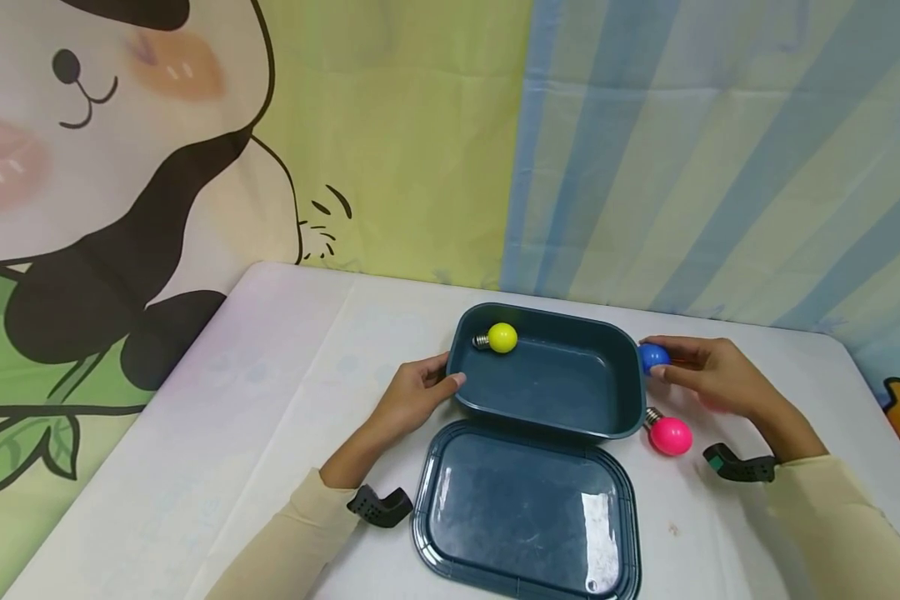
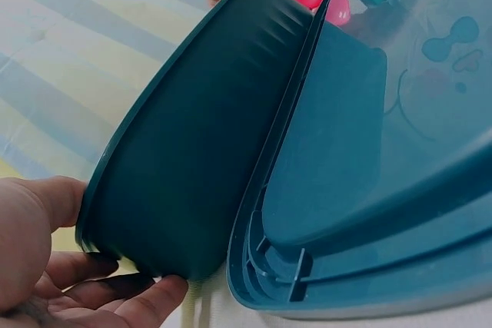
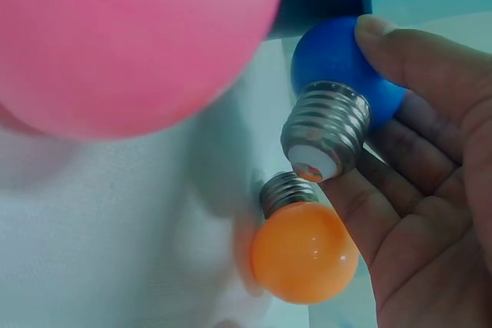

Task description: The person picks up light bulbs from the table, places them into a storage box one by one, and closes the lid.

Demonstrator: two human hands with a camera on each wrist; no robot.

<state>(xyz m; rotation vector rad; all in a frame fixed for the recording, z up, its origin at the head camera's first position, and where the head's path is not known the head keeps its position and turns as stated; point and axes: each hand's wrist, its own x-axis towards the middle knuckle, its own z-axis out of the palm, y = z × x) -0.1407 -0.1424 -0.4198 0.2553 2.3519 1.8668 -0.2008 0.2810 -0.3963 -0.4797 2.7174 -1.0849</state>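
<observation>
Blue bulb at the box's right end: a slip or a knocked rim is the likeliest trouble

The blue bulb (image 1: 654, 357) is at the right end of the dark box (image 1: 562, 375), its metal base (image 3: 327, 128) pointing back towards the right wrist camera. The right hand (image 1: 712, 371) pinches it by the coloured globe, thumb on one side and fingers on the other. That surface looks glossy and rounded, so a loose or off-centre pinch could let the bulb squirt out. The head view does not settle whether it touches the box's end wall; a low pass there might catch the base or globe on the rim.

Inside the box, towards its far left corner, lies the yellow bulb (image 1: 502, 337). Any tilt could set it rolling, and a bulb dropped from a height could strike it. The left hand (image 1: 416, 396) grips the box's left end, thumb at the rim; if it lifted or tugged, that tilt would follow.

Outside, just off the box's near right corner, sits the pink bulb (image 1: 671, 436), with the orange bulb (image 3: 306, 253) under the right hand, near the right end. A careless wrist could send either rolling. The lid (image 1: 525, 508) lies just in front of the box, where a shove could jam them together.
</observation>
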